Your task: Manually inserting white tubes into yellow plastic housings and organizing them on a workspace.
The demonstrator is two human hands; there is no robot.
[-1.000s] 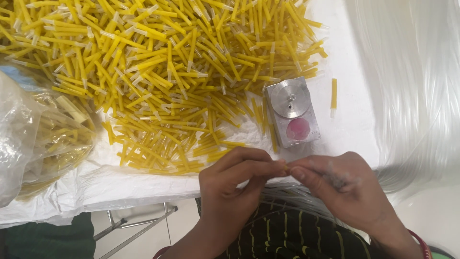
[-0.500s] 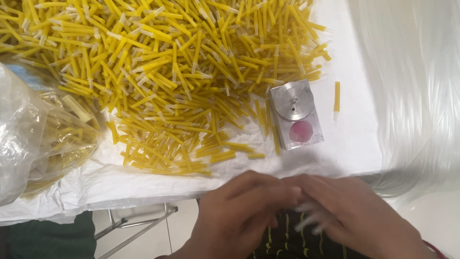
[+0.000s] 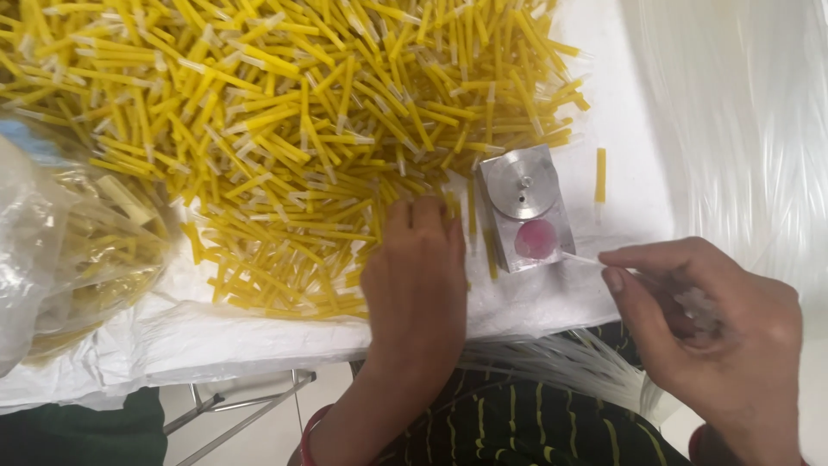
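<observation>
**Clear tube tip at the pink pad, left hand in the yellow pile**

From my seat I see the right hand (image 3: 707,332) pinching a thin clear tube (image 3: 585,258) between thumb and forefinger, the other fingers curled in around a loose bunch of the same clear tubing. The tube's long axis runs nearly level across the view — its free end points left, toward the pink pad (image 3: 536,238) on the small metal block (image 3: 526,207), and the tip sits right at the pad's edge. Whether it actually touches the pad I cannot tell.

The left hand (image 3: 416,276) lies palm down, fingers together and extended, fingertips resting on the near edge of the pile of yellow sleeves (image 3: 302,129). It grips nothing that I can see.

The block stands just right of the pile on the white sheet (image 3: 259,336) — one stray yellow sleeve (image 3: 600,177) lies upright beside it. A clear plastic bag (image 3: 60,250) of more yellow pieces sits far left.
</observation>
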